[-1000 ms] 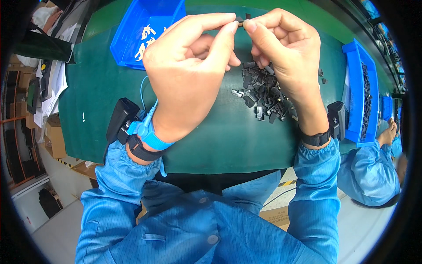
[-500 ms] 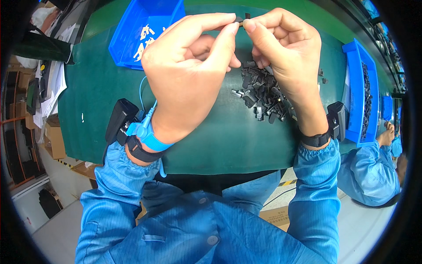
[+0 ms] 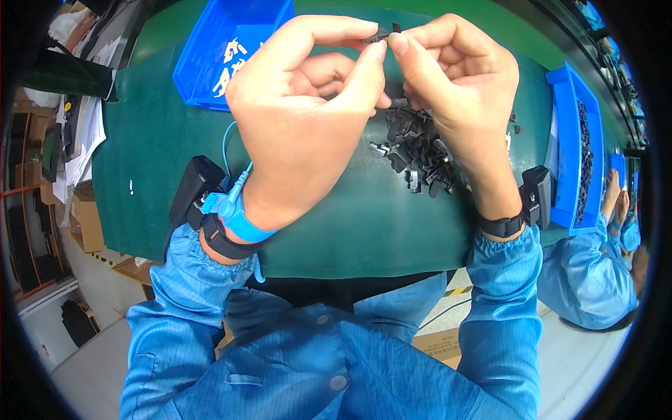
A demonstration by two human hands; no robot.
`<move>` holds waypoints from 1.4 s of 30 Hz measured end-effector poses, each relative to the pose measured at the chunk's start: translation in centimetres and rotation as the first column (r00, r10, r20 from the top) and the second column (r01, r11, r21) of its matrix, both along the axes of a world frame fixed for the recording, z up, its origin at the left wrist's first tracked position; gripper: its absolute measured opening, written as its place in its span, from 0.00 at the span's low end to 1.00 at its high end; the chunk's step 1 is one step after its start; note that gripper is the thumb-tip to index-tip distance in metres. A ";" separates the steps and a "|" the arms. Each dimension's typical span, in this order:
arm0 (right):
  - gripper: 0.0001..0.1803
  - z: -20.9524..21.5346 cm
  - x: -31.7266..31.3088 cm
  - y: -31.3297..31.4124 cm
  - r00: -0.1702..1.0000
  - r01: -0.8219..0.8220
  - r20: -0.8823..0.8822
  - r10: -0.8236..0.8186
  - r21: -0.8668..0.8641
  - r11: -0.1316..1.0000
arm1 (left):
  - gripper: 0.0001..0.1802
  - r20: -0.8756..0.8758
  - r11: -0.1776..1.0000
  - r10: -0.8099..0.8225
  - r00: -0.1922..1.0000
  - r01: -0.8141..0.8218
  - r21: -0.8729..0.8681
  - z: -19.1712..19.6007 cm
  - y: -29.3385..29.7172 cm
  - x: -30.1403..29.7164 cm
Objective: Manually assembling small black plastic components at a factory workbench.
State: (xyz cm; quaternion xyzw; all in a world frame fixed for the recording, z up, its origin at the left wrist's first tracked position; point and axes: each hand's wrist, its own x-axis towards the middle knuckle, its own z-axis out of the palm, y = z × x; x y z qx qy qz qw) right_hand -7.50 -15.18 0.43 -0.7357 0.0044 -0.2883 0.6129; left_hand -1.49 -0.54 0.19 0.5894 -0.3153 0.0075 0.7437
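Pinching a small dark piece [image 3: 375,38] between finger and thumb, the left hand [image 3: 297,105] is almost touching the right hand [image 3: 469,80], which is pinching a black tip [image 3: 397,28]. Below them, a dark pile [image 3: 420,143] is lying on the table [image 3: 336,238]. A blue bin [image 3: 192,73] is sitting farther left.

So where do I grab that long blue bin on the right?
Probably grip the blue bin by both long rims, from above: it's open-topped and narrow, and its raised walls give edges clear of the small black parts inside.
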 end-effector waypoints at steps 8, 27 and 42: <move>0.04 0.2 -0.2 0.6 1.000 0.025 0.000 -0.025 0.005 1.000 | 0.10 -0.048 0.999 -0.009 0.999 0.011 0.047 2.4 0.0 -1.3; 0.05 0.2 -0.4 0.3 0.998 0.059 -0.005 -0.059 0.000 0.998 | 0.10 -0.120 0.996 -0.071 0.990 0.077 0.049 2.7 0.0 -1.1; 0.03 -0.1 -0.5 0.3 0.996 0.079 0.040 -0.077 -0.053 0.995 | 0.10 -0.141 0.999 -0.053 0.989 0.054 0.006 1.3 0.1 -0.9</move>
